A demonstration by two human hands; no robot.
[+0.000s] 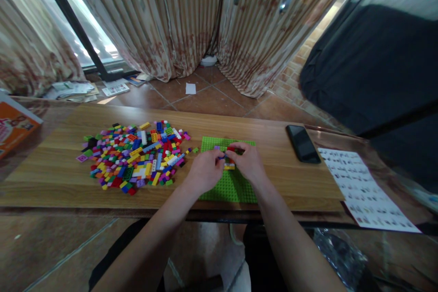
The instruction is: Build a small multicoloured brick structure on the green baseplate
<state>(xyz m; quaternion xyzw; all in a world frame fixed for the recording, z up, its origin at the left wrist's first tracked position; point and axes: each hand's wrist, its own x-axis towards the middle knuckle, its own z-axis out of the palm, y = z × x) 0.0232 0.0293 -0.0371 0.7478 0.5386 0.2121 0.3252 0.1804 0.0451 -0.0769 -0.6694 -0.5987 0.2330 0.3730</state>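
Note:
A green baseplate (pixel 236 187) lies flat on the wooden table, near its front edge. Both my hands meet over its middle. My left hand (pixel 204 171) is closed in a pinch on a small blue brick (pixel 221 157). My right hand (pixel 247 160) is curled with its fingertips on a small stack of bricks (pixel 229 164), red on top and yellow below, that stands on the plate. A purple brick (pixel 216 148) sits on the plate just behind my left fingers. A large heap of loose coloured bricks (pixel 135 157) lies to the left of the plate.
A black phone (pixel 303 143) lies flat to the right of the plate. A printed sheet (pixel 364 190) hangs over the table's right end. An orange box (pixel 13 124) stands at the far left. Curtains and a tiled floor lie beyond the table.

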